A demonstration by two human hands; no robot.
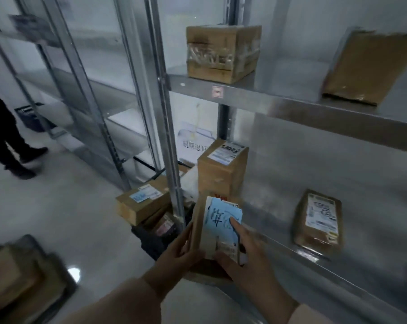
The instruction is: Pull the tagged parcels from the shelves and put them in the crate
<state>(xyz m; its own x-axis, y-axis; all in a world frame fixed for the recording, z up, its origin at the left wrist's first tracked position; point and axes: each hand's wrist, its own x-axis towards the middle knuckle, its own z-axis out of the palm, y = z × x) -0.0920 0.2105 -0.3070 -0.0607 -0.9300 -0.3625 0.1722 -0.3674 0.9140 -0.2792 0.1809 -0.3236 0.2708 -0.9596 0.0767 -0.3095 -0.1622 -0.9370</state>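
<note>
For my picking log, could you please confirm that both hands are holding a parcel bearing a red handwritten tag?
Not quite: the head view shows the tag is blue, not red. The left hand and right hand are indeed both holding that parcel.

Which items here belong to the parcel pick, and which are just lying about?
Job: blue-tag parcel, in left grip and right grip; crate, already holding boxes.
Lying about: top box, flat parcel, tall box, padded parcel (tags unclear); bystander; far crate.
</note>
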